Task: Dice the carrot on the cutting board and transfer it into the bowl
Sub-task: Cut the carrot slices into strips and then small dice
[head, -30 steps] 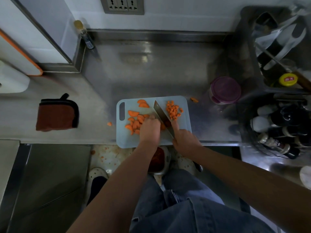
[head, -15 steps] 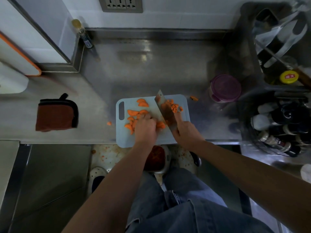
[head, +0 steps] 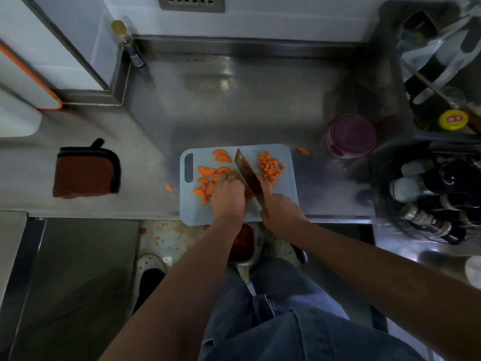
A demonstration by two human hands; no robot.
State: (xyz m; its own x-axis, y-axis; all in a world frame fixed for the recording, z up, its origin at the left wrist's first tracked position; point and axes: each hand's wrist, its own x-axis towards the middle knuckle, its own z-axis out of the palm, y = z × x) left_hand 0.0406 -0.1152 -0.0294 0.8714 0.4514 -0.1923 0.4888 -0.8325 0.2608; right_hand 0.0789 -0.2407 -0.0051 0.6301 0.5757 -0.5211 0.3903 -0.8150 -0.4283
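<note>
Brushed steel worktop (head: 234, 105); folded brown cloth (head: 87, 171) far left; purple-lidded tub (head: 352, 135) right of board; stray carrot bit (head: 169, 187) just off board's left edge. Pale blue plastic cutting board (head: 289, 183), rounded corners; half-moon carrot slices (head: 207, 170) on left, diced cubes (head: 269, 166) on right, broad knife (head: 246, 173) blade between. Left hand (head: 229, 196) fingers curled over slices, holding them beside blade; right hand (head: 282, 212) grips knife handle, one finger along blade.

the counter (head: 260, 105) looks like brushed metal with a dull sheen. the cutting board (head: 286, 162) is smooth matt plastic. the folded pad (head: 86, 173) is cloth.
</note>
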